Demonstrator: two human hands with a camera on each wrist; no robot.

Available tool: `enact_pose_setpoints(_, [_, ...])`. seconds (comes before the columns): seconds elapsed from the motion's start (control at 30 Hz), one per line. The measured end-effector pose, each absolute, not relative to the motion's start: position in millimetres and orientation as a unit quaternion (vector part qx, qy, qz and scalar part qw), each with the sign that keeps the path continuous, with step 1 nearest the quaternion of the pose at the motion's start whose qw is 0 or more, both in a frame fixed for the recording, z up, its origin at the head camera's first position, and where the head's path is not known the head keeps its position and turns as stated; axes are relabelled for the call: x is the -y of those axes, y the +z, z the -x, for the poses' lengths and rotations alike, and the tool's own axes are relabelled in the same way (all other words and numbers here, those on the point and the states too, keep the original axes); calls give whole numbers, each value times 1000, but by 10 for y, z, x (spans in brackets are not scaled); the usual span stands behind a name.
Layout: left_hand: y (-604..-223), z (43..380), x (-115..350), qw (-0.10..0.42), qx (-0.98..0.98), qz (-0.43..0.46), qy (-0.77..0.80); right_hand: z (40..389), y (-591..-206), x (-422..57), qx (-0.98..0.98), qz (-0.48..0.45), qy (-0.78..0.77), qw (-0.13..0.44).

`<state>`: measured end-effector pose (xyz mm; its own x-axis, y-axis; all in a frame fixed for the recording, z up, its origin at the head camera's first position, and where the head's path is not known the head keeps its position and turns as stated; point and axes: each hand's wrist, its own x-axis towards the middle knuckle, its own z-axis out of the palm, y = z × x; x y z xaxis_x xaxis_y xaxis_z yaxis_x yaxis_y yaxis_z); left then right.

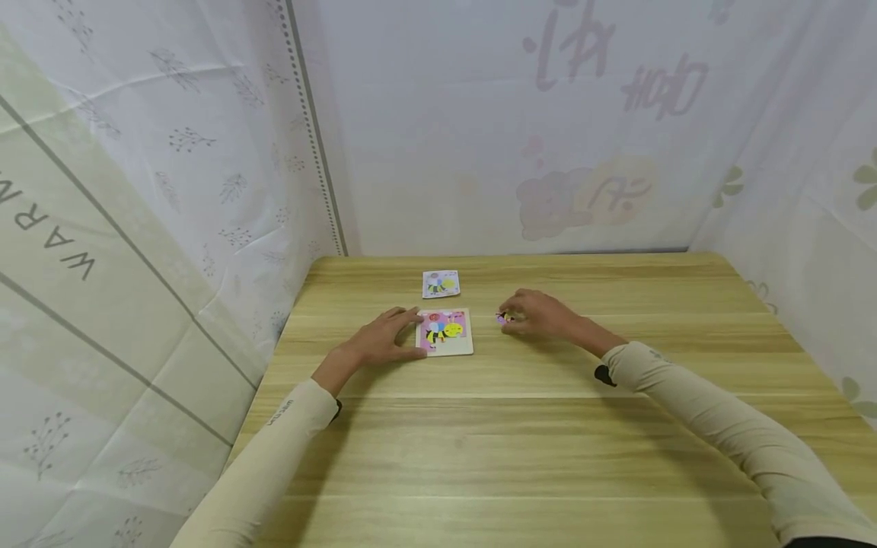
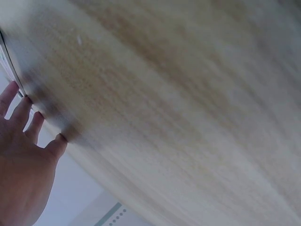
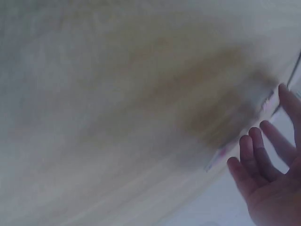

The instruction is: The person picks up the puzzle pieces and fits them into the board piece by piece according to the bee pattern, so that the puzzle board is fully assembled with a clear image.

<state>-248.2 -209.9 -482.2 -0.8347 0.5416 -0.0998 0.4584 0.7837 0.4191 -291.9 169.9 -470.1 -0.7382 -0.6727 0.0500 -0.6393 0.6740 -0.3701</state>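
Observation:
A square jigsaw puzzle board (image 1: 457,345) with a bee picture lies on the wooden table. Along its left side, my left hand (image 1: 385,336) holds it, fingers by the far corner and thumb over the near corner. The board's lower right part shows pale bare backing. To the right of the board, my right hand (image 1: 544,316) pinches a small pink, yellow and black puzzle piece (image 1: 505,317) between thumb and fingers. Both hands also show in their wrist views, the left hand (image 2: 23,160) with its fingers fairly straight; the right hand (image 3: 275,181) hides the piece there.
A smaller card (image 1: 441,283) with a similar bee picture lies just behind the board. The wooden table (image 1: 479,449) ends at a patterned curtain (image 1: 438,152) at the back, with more printed cloth at both sides.

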Motion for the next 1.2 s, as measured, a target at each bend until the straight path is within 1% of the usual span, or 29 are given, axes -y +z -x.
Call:
enact_pose_setpoints(0.1, [-4811, 2482, 2098, 111, -938, -267, 191, 2920, -4734, -1669, -919, 344, -187, 47])
enact_pose_setpoints(0.33, [-4802, 2486, 2104, 117, -939, -262, 188, 2912, -4721, -1570, -902, 373, -209, 58])
enact_pose_setpoints(0.73, [-4823, 2488, 2102, 118, -939, -262, 188, 2911, -4673, -1514, -895, 386, -210, 74])
enact_pose_setpoints(1.2, [-4779, 2461, 2081, 115, -939, -261, 193, 2911, -4652, -1483, -889, 400, -212, 66])
